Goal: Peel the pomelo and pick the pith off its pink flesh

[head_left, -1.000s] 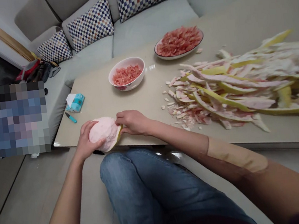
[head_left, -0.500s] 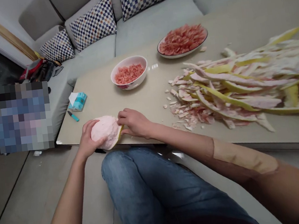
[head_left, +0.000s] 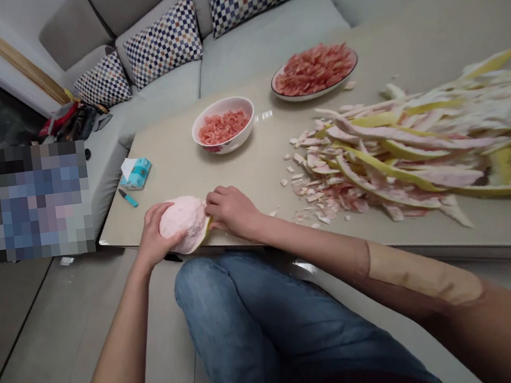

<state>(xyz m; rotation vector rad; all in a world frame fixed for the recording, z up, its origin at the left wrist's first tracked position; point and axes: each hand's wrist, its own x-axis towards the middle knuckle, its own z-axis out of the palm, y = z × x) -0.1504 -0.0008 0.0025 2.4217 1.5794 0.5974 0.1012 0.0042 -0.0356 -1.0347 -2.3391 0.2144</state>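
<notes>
A partly peeled pomelo (head_left: 184, 221), pale pink and pithy, is held at the table's near edge. My left hand (head_left: 155, 235) wraps around its left side, thumb across the front. At the right side my right hand (head_left: 233, 212) is closed with its fingertips on a strip of yellow-edged peel (head_left: 205, 231), still attached to the fruit. Beyond the hands stands a white bowl (head_left: 227, 147) of pink pomelo flesh. An oval dish (head_left: 293, 96) heaped with more flesh sits farther back. To the right lies a large pile of peel strips (head_left: 384, 152).
A blue tissue pack (head_left: 137, 174) and a small teal-handled knife (head_left: 129, 198) lie at the table's left end. Pith crumbs (head_left: 314, 197) are scattered by the peel pile. A grey sofa (head_left: 266, 42) with checked cushions runs behind the table (head_left: 162, 144). A blurred-out patch covers the left.
The view has shifted slightly. Both hands keep hold of the pomelo in nearly the same place, the right fingers still at the peel edge.
</notes>
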